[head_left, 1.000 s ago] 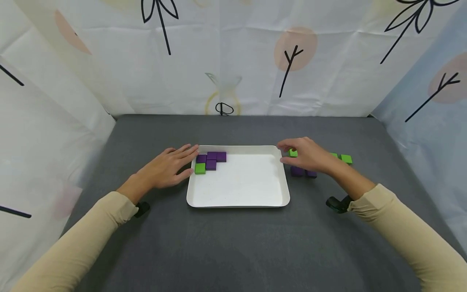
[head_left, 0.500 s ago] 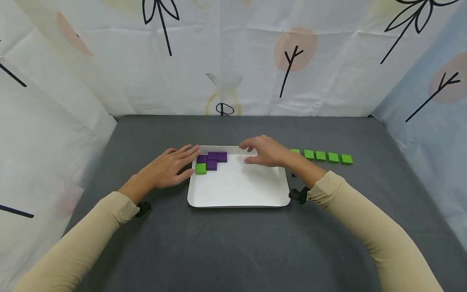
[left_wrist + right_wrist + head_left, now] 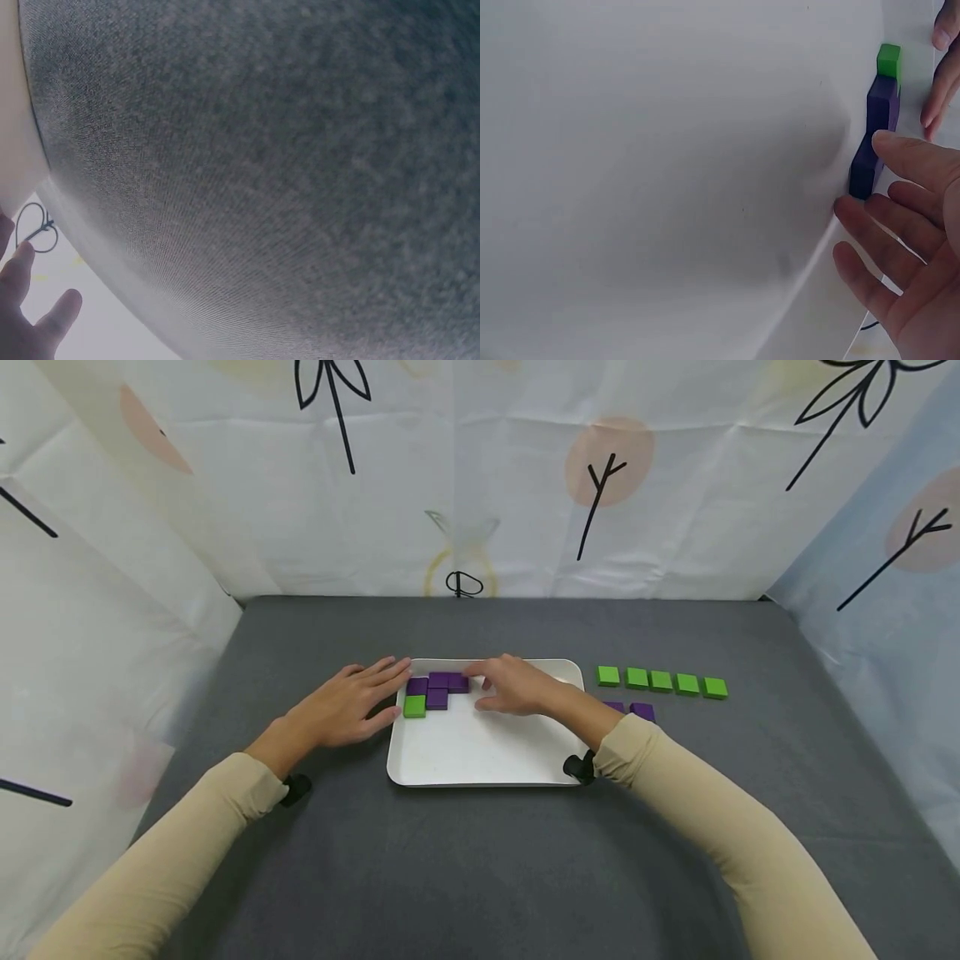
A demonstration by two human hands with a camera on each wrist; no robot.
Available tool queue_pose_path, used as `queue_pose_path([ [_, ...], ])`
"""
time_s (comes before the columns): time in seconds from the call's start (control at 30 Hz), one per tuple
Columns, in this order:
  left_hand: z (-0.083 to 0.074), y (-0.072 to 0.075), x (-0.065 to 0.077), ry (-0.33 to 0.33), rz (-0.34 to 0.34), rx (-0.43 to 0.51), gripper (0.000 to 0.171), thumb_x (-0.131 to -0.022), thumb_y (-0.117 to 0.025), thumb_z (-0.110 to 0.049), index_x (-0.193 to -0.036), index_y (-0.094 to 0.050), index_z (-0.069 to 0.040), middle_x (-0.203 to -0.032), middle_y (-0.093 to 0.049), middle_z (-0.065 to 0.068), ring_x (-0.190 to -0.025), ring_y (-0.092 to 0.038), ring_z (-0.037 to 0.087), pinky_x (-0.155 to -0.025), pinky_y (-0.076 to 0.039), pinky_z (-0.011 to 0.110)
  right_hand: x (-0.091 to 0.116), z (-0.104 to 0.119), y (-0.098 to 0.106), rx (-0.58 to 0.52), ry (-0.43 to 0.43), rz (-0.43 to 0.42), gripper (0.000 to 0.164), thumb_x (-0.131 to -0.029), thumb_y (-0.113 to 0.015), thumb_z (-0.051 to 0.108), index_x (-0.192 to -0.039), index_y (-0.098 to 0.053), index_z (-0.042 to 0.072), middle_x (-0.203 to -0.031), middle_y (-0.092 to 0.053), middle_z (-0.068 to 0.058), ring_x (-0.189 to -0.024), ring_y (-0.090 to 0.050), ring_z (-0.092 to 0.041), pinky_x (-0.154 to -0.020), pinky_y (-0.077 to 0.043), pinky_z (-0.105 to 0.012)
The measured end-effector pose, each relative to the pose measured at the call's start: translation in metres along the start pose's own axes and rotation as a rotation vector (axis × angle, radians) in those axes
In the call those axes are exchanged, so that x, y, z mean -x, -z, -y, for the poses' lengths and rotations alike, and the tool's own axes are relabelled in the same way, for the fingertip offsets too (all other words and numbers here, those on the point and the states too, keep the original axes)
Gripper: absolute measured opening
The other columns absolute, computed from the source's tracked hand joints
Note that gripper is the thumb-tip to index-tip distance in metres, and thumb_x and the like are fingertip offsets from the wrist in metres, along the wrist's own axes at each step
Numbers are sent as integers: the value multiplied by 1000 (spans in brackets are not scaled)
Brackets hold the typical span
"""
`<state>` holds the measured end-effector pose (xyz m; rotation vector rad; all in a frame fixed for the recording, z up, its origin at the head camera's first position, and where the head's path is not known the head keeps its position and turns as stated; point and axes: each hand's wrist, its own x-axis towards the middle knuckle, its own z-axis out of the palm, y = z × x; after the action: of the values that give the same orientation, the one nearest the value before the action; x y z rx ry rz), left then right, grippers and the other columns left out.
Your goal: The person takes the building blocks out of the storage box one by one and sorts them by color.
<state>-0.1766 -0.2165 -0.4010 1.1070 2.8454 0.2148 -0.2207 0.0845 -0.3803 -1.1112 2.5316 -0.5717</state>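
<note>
Grey table [image 3: 480,860] beneath, the spread left hand [image 3: 341,706] probably steadies the tray [image 3: 487,752] while the right hand [image 3: 516,687], loosely parted, apparently empty, flanks its purple blocks [image 3: 438,682].

Soft shadows dim the tray [image 3: 480,752]; the left wrist view looks grainy

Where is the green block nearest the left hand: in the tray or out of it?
In: the head view shows the green block inside the rim of the white tray, beside purple blocks.
</note>
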Motion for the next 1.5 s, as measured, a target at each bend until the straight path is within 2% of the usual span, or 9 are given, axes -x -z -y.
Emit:
queue_pose_path([
  [0.2,-1,1,0,5,2,-3,64,-105,-47,-40,-156,-32,-6,-163,-25,11,-149,-25,34,-111,-28,60,-6,0,0,-49,-32,-15,50,-89,-73,11,-137,-60,2,-128,-66,-13,-104,-68,-23,-89,-53,-36],
  [0.4,0,0,-1,8,7,-6,64,-104,-46,-41,-155,-33,-5,-163,-25,11,-148,-26,34,-111,-29,60,-12,-3,0,-87,-44,-46,47,-86,-73,8,-131,-63,-2,-114,-71,-13,-97,-67,-22,-87,-52,-32],
  [0.5,0,0,-1,7,5,-1,64,-104,-46,-40,-155,-33,-5,-163,-26,11,-148,-26,34,-111,-29,60,-15,-4,-3,-59,-43,-55,34,-84,-73,8,-117,-70,3,-102,-72,-9,-87,-65,-17,-79,-51,-28],
  [0.63,0,-1,-1,4,2,1,64,-104,-47,-40,-156,-33,-5,-163,-25,11,-148,-25,34,-111,-29,60,-19,-3,-6,-16,-46,-60,15,-82,-72,8,-97,-70,6,-83,-66,-2,-73,-53,-13,-65,-41,-26],
  [0.73,1,-1,-1,6,1,-3,64,-104,-46,-41,-156,-32,-6,-163,-25,10,-149,-25,33,-111,-29,60,-21,-1,-8,9,-46,-83,10,-82,-72,6,-91,-71,7,-77,-63,0,-69,-50,-12,-63,-37,-25],
  [0.9,0,0,-2,9,1,-6,64,-105,-45,-43,-156,-31,-7,-164,-24,9,-149,-25,33,-111,-29,60,-23,2,-9,27,-60,-105,10,-84,-71,5,-93,-74,8,-82,-67,0,-71,-52,-12,-65,-40,-26],
  [1.17,0,0,-3,4,0,-7,65,-104,-45,-43,-156,-32,-6,-163,-25,9,-148,-25,33,-110,-29,60,-19,1,-6,30,-39,-90,14,-86,-72,6,-99,-75,6,-92,-73,-4,-77,-62,-14,-72,-49,-29],
  [1.5,1,-3,-1,5,-9,2,64,-104,-47,-41,-156,-33,-6,-163,-26,10,-148,-26,34,-111,-29,60,5,-5,8,-15,8,-98,23,-88,-72,6,-110,-74,3,-105,-75,-8,-86,-69,-16,-81,-54,-33],
])
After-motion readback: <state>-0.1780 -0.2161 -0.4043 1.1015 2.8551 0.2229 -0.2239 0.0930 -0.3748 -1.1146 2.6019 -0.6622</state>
